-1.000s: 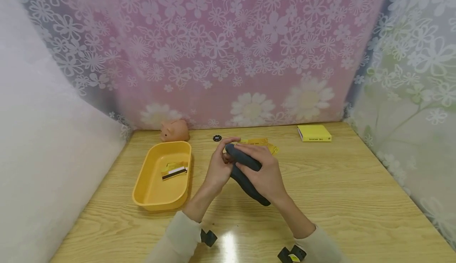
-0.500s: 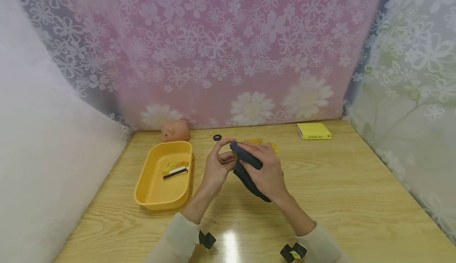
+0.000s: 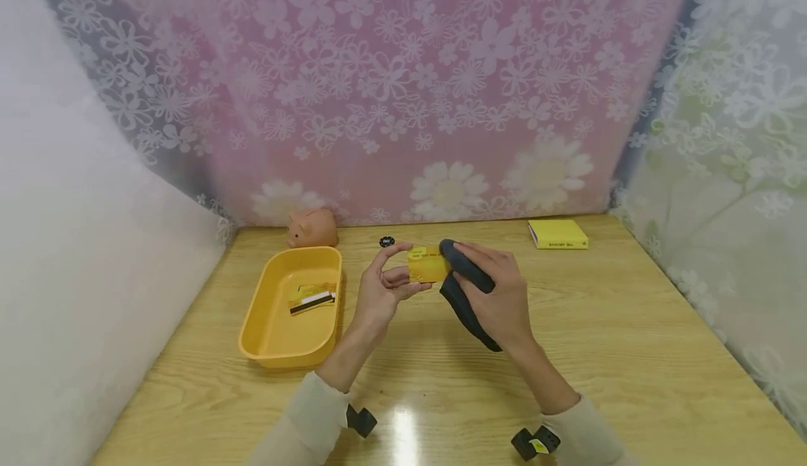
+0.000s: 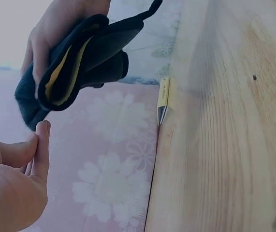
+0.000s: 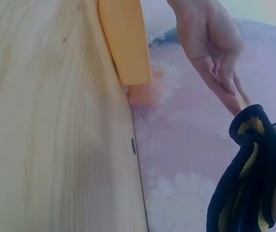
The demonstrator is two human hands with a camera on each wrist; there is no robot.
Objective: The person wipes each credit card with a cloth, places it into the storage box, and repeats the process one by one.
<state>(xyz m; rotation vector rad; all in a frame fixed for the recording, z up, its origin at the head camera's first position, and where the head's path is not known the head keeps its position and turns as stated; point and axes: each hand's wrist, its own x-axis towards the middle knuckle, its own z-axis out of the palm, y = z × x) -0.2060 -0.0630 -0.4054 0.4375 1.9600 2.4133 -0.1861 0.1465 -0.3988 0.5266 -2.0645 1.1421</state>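
Observation:
Between the thumb and fingers of my left hand [image 3: 377, 296] is a yellow bank card [image 3: 425, 265], its number side facing the head camera. The card's right end meets the mouth of a dark blue cloth wallet [image 3: 468, 270], which my right hand [image 3: 501, 298] grips by its upper part. Folded over, the wallet [image 4: 87, 58] shows a yellow lining and a thin strap in the left wrist view. In the right wrist view, fingertips of the left hand [image 5: 210, 43] reach the wallet's edge, and only a sliver of the card shows.
An orange-yellow tray [image 3: 252, 333] stands at the left, with several cards [image 3: 312, 299] inside. Behind it sits a piggy bank [image 3: 313, 228]. A black poker chip [image 3: 387, 241] lies at the back, and a small yellow book [image 3: 557, 235] at the back right.
The card, earlier mostly hidden by the wallet and hands, now shows between the left fingers. My right hand has moved right with the wallet, widening the gap between the hands.

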